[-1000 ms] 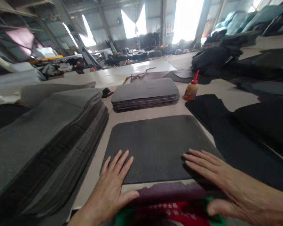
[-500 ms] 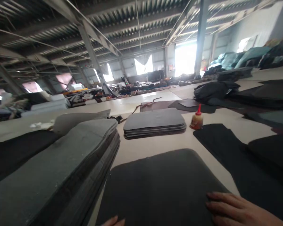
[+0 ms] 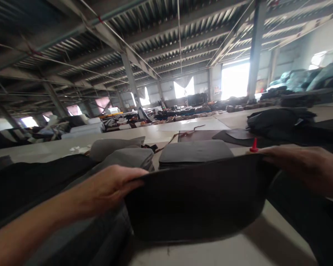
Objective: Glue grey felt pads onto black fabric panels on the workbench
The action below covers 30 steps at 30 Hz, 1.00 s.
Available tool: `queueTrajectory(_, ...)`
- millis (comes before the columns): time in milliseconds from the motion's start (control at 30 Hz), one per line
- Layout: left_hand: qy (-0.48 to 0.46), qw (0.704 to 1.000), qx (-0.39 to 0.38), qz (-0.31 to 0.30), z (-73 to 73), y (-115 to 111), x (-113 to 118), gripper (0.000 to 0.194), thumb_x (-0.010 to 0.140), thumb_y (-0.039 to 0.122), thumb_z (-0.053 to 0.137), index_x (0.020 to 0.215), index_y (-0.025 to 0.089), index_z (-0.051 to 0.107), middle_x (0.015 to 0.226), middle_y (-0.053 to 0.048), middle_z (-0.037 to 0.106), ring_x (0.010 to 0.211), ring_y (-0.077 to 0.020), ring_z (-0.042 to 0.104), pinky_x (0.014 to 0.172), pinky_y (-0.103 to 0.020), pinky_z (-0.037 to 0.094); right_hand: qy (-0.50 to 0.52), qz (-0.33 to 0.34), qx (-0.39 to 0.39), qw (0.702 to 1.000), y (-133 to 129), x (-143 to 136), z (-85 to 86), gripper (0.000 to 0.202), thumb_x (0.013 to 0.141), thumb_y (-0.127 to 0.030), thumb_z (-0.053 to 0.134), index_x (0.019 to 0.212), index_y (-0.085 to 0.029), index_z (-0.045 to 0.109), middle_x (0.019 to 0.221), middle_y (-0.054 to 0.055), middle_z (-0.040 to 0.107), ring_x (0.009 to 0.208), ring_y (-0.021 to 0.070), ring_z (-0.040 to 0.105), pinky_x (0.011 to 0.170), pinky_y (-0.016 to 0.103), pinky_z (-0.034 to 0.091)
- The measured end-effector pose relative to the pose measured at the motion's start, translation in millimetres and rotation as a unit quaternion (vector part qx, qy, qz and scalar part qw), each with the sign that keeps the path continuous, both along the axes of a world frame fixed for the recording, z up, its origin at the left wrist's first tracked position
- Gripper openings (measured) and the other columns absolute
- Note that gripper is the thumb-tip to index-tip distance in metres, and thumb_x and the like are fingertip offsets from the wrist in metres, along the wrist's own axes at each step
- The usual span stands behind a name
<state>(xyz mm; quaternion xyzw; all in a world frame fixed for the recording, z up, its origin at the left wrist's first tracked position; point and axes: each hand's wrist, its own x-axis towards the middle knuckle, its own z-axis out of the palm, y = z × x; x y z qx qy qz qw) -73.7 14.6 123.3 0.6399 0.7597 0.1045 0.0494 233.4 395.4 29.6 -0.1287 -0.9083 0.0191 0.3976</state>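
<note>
A dark charcoal, round-cornered sheet of thin, flexible material (image 3: 197, 201) hung between the person's two hands, on the near side of the neat stack of mid-grey, round-cornered flat sheets (image 3: 195, 150). Its long axis ran left to right, roughly along the long side of the stack, and its upper edge overlapped the stack's lower part from this viewpoint.

The bare left hand (image 3: 113, 184) pinched the sheet's upper left corner between thumb and fingers, near and to the left of the stack. The bare right hand (image 3: 310, 168) was blurred, but its fingers appeared closed on the upper right corner, farther out to the right of the stack. The left fingers thus looked the nearer to it.

From both sets of fingers, the sheet lay inward and downward, its broad face drooping toward the pale, smooth worktop (image 3: 219, 255) on the stack's near side. Whether its lower edge touched there could not be told. Left of the stack lay a folded pile of grey, thick cloth (image 3: 131, 157); to its right, a pointed red plastic nozzle (image 3: 254, 146) showed just above the sheet's edge.
</note>
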Motion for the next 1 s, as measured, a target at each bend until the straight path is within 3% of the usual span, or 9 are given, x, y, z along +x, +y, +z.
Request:
queueTrajectory(100, 0.144, 0.989, 0.037, -0.003, 29.2, 47.5, -23.7, 0.034, 0.101, 0.043, 0.043, 0.095, 0.023, 0.07, 0.081, 0.002, 0.07, 0.072, -0.0153, 0.064, 0.067, -0.024, 0.045, -0.063, 0.023, -0.015, 0.998, 34.8, -44.7, 23.4, 0.079, 0.095, -0.082, 0.03, 0.105, -0.019, 0.076, 0.081, 0.01, 0.073, 0.064, 0.021, 0.067, 0.058, 0.032, 0.05)
queueTrajectory(200, 0.237, 0.969, 0.063, 0.008, 58.0, 91.5, -50.7, 0.031, 0.098, 0.039, 0.046, 0.091, 0.021, 0.07, 0.077, 0.0, 0.068, 0.07, -0.0161, 0.063, 0.065, -0.025, 0.043, -0.054, -0.033, 0.02, 0.998, 69.3, -78.0, 53.9, 0.061, 0.099, -0.064, 0.035, 0.105, -0.019, 0.075, 0.082, 0.009, 0.073, 0.066, 0.0218, 0.065, 0.063, 0.033, 0.052)
queueTrajectory(300, 0.291, 0.945, 0.137, 0.059, 82.4, 129.4, -70.8, 0.032, 0.098, 0.037, 0.044, 0.102, 0.021, 0.071, 0.088, -0.004, 0.071, 0.083, -0.0211, 0.065, 0.074, -0.029, 0.045, 0.02, -0.121, 0.073, 0.99, 90.1, -94.9, 85.3, 0.047, 0.1, -0.046, 0.041, 0.116, -0.015, 0.072, 0.09, 0.013, 0.073, 0.076, 0.0274, 0.067, 0.068, 0.037, 0.051)
queueTrajectory(400, 0.327, 0.918, 0.199, 0.104, 84.6, 162.9, -87.1, 0.039, 0.104, 0.036, 0.034, 0.124, 0.024, 0.066, 0.114, -0.007, 0.07, 0.107, -0.0264, 0.064, 0.089, -0.036, 0.046, 0.079, -0.19, 0.121, 0.971, 95.6, -103.1, 95.6, 0.047, 0.103, -0.038, 0.036, 0.126, -0.012, 0.068, 0.099, 0.019, 0.072, 0.085, 0.0337, 0.068, 0.07, 0.042, 0.049)
queueTrajectory(500, 0.336, 0.913, 0.191, 0.129, 48.8, 193.9, -104.0, 0.038, 0.106, 0.029, 0.034, 0.13, 0.027, 0.062, 0.13, -0.007, 0.066, 0.123, -0.0261, 0.058, 0.1, -0.041, 0.045, 0.064, -0.191, 0.151, 0.968, 97.4, -113.8, 66.1, 0.043, 0.104, -0.027, 0.036, 0.133, -0.012, 0.063, 0.117, 0.02, 0.07, 0.098, 0.0339, 0.069, 0.076, 0.041, 0.052)
queueTrajectory(600, 0.325, 0.925, 0.118, 0.158, -19.3, 219.9, -118.3, 0.026, 0.102, 0.03, 0.053, 0.122, 0.018, 0.065, 0.121, -0.009, 0.068, 0.117, -0.0257, 0.062, 0.101, -0.049, 0.049, -0.007, -0.146, 0.162, 0.976, 101.1, -130.3, 1.7, 0.043, 0.097, -0.011, 0.038, 0.131, -0.012, 0.064, 0.128, 0.017, 0.067, 0.109, 0.0304, 0.068, 0.087, 0.039, 0.056)
queueTrajectory(767, 0.279, 0.936, 0.0, 0.215, -129.9, 238.9, -133.2, 0.024, 0.097, 0.035, 0.065, 0.109, 0.015, 0.067, 0.11, -0.007, 0.069, 0.102, -0.0222, 0.067, 0.09, -0.045, 0.058, -0.15, -0.054, 0.156, 0.975, 101.0, -157.6, -100.9, 0.048, 0.083, 0.002, 0.048, 0.12, -0.017, 0.071, 0.122, 0.01, 0.072, 0.109, 0.0246, 0.07, 0.093, 0.033, 0.058)
queueTrajectory(867, 0.26, 0.938, -0.014, 0.229, -159.5, 238.6, -142.0, 0.027, 0.097, 0.035, 0.064, 0.117, 0.016, 0.065, 0.118, -0.009, 0.067, 0.104, -0.0222, 0.067, 0.089, -0.043, 0.059, -0.165, -0.052, 0.144, 0.974, 100.8, -165.2, -121.2, 0.049, 0.085, 0.002, 0.046, 0.127, -0.012, 0.068, 0.129, 0.015, 0.068, 0.117, 0.0286, 0.066, 0.096, 0.038, 0.058)
queueTrajectory(1000, 0.253, 0.939, -0.005, 0.233, -166.4, 237.0, -149.7, 0.03, 0.097, 0.034, 0.064, 0.122, 0.016, 0.063, 0.124, -0.01, 0.065, 0.111, -0.0242, 0.064, 0.093, -0.046, 0.058, -0.182, -0.038, 0.132, 0.974, 104.9, -165.9, -117.2, 0.051, 0.085, 0.004, 0.043, 0.128, -0.012, 0.068, 0.129, 0.016, 0.067, 0.116, 0.0282, 0.067, 0.097, 0.038, 0.058)
